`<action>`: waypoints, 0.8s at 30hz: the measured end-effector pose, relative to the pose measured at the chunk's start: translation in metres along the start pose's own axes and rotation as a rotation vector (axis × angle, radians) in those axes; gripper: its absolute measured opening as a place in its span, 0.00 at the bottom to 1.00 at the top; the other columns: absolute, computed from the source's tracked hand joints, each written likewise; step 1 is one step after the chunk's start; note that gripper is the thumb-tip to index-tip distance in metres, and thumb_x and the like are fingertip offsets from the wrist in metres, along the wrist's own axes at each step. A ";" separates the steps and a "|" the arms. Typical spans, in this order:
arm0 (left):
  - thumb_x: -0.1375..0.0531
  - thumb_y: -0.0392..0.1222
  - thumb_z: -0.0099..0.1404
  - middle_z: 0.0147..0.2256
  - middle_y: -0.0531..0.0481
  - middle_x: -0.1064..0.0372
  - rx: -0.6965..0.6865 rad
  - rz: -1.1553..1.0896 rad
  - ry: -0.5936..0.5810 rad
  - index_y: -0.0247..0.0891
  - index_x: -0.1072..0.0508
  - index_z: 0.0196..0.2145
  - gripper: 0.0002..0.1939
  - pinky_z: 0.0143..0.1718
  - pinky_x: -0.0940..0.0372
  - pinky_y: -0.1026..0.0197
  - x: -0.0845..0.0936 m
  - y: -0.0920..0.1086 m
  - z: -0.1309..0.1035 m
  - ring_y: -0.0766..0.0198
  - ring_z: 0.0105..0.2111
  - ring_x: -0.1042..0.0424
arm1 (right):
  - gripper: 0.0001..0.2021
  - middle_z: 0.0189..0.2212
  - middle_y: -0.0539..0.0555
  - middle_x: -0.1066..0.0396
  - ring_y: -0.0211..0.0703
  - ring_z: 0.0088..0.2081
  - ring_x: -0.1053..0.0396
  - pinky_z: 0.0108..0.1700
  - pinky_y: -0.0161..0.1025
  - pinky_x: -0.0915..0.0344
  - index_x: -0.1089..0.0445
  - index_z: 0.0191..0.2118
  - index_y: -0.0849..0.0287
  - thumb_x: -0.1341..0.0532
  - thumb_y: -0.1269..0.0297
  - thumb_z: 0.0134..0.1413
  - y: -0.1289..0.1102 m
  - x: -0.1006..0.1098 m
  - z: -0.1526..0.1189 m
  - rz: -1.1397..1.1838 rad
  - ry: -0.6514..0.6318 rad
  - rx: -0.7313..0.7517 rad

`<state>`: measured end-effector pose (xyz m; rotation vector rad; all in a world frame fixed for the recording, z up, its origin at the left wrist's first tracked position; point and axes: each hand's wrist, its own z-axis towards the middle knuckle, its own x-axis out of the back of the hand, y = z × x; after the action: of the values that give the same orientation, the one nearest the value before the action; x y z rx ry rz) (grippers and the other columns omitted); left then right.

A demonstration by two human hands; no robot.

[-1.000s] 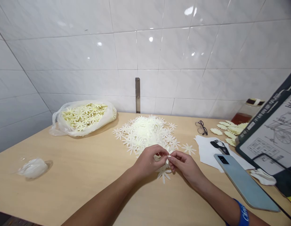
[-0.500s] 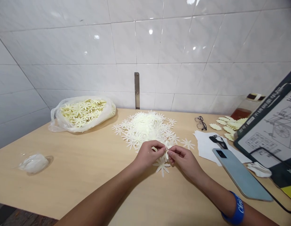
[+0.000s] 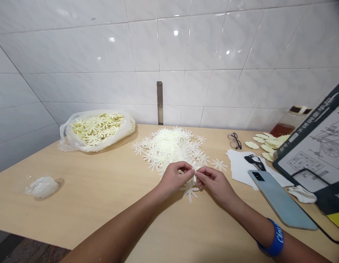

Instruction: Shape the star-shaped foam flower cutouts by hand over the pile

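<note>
My left hand (image 3: pixel 177 178) and my right hand (image 3: pixel 213 180) meet at the near edge of a heap of pale flower-shaped cutouts (image 3: pixel 169 146). Between their pinched fingertips is a small cream petal piece (image 3: pixel 195 177), mostly covered by the fingers. It looks like one of the cutouts, folded or gathered. Just below the hands a single flower cutout (image 3: pixel 190 191) lies flat on the table. Another loose flower cutout (image 3: pixel 219 164) rests to the right of the heap. A blue wristband (image 3: pixel 274 239) circles my right forearm.
An open plastic bag (image 3: pixel 96 129) of yellowish flower cutouts stands back left, a small clear bag (image 3: pixel 42 187) nearer. On the right are eyeglasses (image 3: pixel 234 140), white paper (image 3: pixel 237 171), a light-blue phone (image 3: pixel 281 199), scalloped pieces (image 3: pixel 268 144), a jar (image 3: pixel 288 122) and a printed box (image 3: pixel 320 142).
My hands stay pinched together in nearly the same place, with only slight finger movement on the petal piece. The view has shifted a little; the objects on the table have not moved.
</note>
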<state>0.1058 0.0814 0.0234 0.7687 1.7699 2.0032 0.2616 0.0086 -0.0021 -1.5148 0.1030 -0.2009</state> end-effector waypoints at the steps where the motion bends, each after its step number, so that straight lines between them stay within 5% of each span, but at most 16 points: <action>1: 0.39 0.45 0.56 0.27 0.51 0.31 0.007 -0.008 0.000 0.35 0.26 0.28 0.09 0.32 0.40 0.63 0.000 0.000 0.000 0.66 0.28 0.34 | 0.16 0.22 0.50 0.33 0.39 0.26 0.36 0.30 0.38 0.38 0.30 0.27 0.59 0.35 0.49 0.52 -0.001 0.000 0.000 0.005 0.004 -0.004; 24: 0.32 0.44 0.49 0.25 0.52 0.31 0.080 -0.058 -0.031 0.35 0.26 0.24 0.10 0.31 0.40 0.63 0.006 0.002 0.005 0.66 0.28 0.33 | 0.17 0.22 0.50 0.32 0.38 0.24 0.34 0.30 0.38 0.36 0.28 0.28 0.60 0.32 0.48 0.49 -0.002 0.002 0.001 0.115 -0.032 -0.073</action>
<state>0.1042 0.0884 0.0262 0.7603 1.8426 1.8833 0.2633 0.0091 0.0000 -1.5786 0.1732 -0.0818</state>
